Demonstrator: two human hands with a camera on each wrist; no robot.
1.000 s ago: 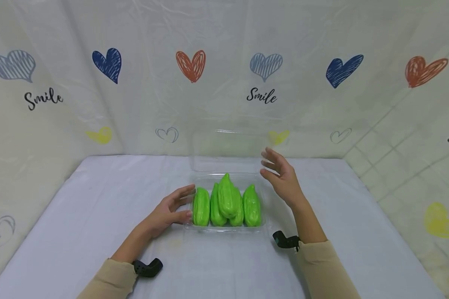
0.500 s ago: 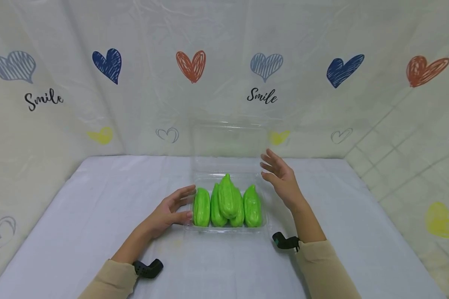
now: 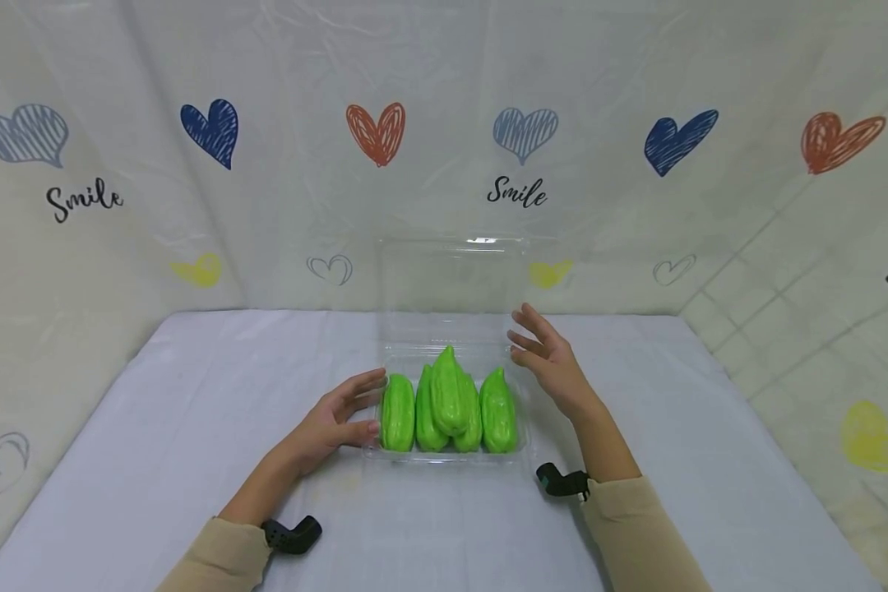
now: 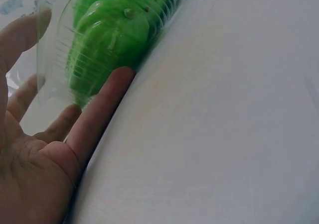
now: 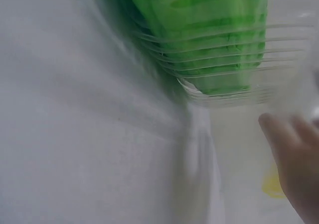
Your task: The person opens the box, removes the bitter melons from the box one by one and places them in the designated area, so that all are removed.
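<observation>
A clear plastic clamshell box [image 3: 447, 455] sits mid-table with several green ridged vegetables [image 3: 450, 401] packed side by side in it. Its clear lid [image 3: 451, 275] stands open and upright at the back. My left hand [image 3: 351, 409] rests on the table against the box's left side, fingers straight and thumb by the front left corner. The left wrist view shows those fingers [image 4: 97, 122] touching the ribbed wall [image 4: 55, 59] over a green vegetable [image 4: 109, 40]. My right hand [image 3: 540, 352] hovers open by the box's right rear corner, holding nothing. In the right wrist view its fingertips [image 5: 291, 149] are blurred beside the box wall [image 5: 239, 97].
A white cloth [image 3: 192, 386] covers the table. A sheet printed with hearts and "Smile" [image 3: 516, 191] hangs close behind and along both sides. Black wrist camera mounts [image 3: 292, 533] show at both sleeves.
The lid has swung further up and back. My right hand has dropped slightly and drawn a little left toward the box. The left hand has not moved.
</observation>
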